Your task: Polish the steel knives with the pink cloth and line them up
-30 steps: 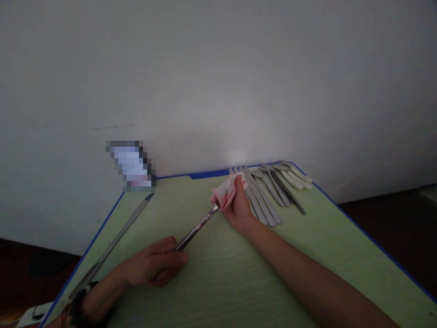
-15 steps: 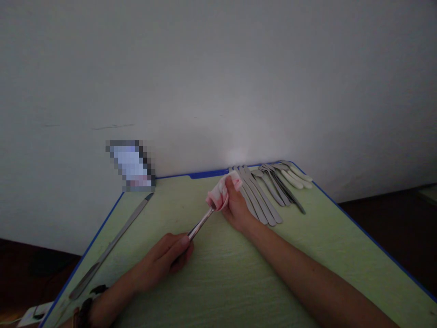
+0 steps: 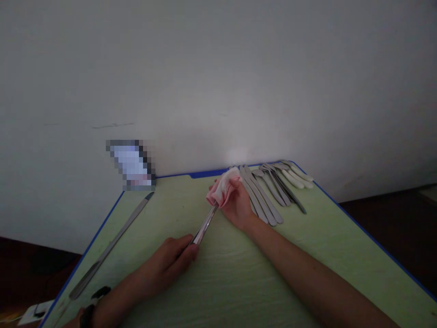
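My left hand [image 3: 172, 259] pinches the near end of a slim steel utensil [image 3: 204, 226] that slants up and to the right over the green table [image 3: 239, 273]. Around the utensil's far end my right hand [image 3: 235, 202] is closed, holding a bunched pink-and-white cloth [image 3: 221, 190] wrapped over the tip. The tip itself is hidden inside the cloth.
Several steel utensils [image 3: 264, 193] lie in a row at the back right, with white-handled ones [image 3: 300, 177] beyond them. One long steel knife [image 3: 112, 243] lies along the left blue table edge. A blurred-out object [image 3: 131, 165] stands by the wall.
My left hand has slid forward and right along the utensil's handle. The cloth in my right hand has shifted slightly up and back on the tip.
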